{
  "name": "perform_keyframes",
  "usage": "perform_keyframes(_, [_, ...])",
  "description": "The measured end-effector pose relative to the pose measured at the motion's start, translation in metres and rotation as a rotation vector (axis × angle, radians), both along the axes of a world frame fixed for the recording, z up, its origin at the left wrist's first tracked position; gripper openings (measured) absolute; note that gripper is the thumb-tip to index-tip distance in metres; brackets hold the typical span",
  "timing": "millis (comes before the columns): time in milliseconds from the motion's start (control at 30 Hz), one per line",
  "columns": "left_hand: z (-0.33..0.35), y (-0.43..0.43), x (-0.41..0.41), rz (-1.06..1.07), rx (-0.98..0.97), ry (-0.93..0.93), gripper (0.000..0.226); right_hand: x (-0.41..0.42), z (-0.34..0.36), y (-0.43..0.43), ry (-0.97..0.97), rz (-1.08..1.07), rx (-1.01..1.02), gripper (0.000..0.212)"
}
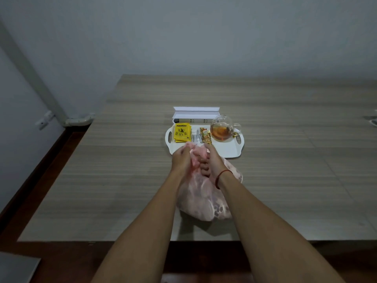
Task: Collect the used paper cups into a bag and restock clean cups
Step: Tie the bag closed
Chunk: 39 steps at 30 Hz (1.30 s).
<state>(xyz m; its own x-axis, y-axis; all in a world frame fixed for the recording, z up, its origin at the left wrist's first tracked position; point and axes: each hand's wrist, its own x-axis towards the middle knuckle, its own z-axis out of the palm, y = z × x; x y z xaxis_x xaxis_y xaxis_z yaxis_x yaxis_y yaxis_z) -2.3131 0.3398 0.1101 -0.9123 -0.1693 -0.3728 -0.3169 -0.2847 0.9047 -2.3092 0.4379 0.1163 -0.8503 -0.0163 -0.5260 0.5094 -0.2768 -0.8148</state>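
While left hand (181, 158) and right hand (212, 162) grip the bag (202, 201), table (122, 170) spreads either side.

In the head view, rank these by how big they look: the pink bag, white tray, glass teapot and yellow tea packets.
1. pink bag, though it lies nearest the camera, so its lead over the tray is unsure
2. white tray
3. glass teapot
4. yellow tea packets
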Motion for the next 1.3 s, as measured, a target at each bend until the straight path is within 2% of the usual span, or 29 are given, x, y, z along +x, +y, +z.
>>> perform_keyframes(67, [0.003, -0.001, 0.002, -0.059, 0.041, -0.074, 0.027, -0.001, -0.003, 0.0, -0.033, -0.011, -0.044, 0.035])
perform_keyframes(200, [-0.001, -0.005, 0.006, -0.184, 0.04, -0.04, 0.027, -0.001, -0.007, 0.005, 0.007, 0.045, 0.13, 0.026])
perform_keyframes(267, [-0.008, -0.007, 0.007, -0.179, -0.004, -0.021, 0.023, 0.0, -0.008, 0.008, 0.052, 0.08, 0.198, 0.021])
perform_keyframes(367, [-0.017, -0.012, 0.003, -0.184, -0.091, -0.013, 0.02, 0.003, -0.009, 0.015, 0.109, 0.098, 0.223, 0.022])
perform_keyframes(433, [-0.02, -0.013, 0.003, -0.204, -0.081, 0.003, 0.016, 0.003, -0.007, 0.016, 0.128, 0.117, 0.24, 0.024])
perform_keyframes(633, [-0.011, 0.001, 0.005, -0.188, 0.043, 0.006, 0.024, 0.005, 0.0, 0.011, 0.134, 0.098, 0.316, 0.021])
perform_keyframes(800, [0.002, 0.004, 0.002, -0.216, 0.24, -0.105, 0.02, 0.004, 0.006, 0.009, 0.11, 0.112, 0.408, 0.022])
perform_keyframes(933, [-0.003, -0.002, 0.0, -0.266, 0.125, -0.076, 0.018, 0.003, 0.011, 0.008, 0.045, 0.138, 0.377, 0.022])
perform_keyframes(967, [-0.006, -0.003, -0.001, -0.255, 0.063, -0.067, 0.022, 0.002, 0.01, 0.008, 0.031, 0.136, 0.323, 0.018])
perform_keyframes(1033, [-0.012, -0.004, -0.003, -0.193, -0.045, -0.088, 0.042, 0.003, 0.011, 0.009, 0.043, 0.15, 0.261, 0.016])
perform_keyframes(1133, [-0.013, -0.005, -0.007, -0.173, -0.055, -0.116, 0.068, 0.004, 0.008, 0.01, 0.114, 0.19, 0.338, 0.031])
perform_keyframes(1200, [-0.008, -0.004, -0.006, -0.22, 0.009, -0.13, 0.058, 0.002, 0.001, 0.01, 0.154, 0.18, 0.383, 0.042])
perform_keyframes(1300, [-0.009, -0.006, -0.006, -0.265, 0.079, -0.108, 0.032, -0.001, -0.007, 0.009, 0.159, 0.14, 0.382, 0.045])
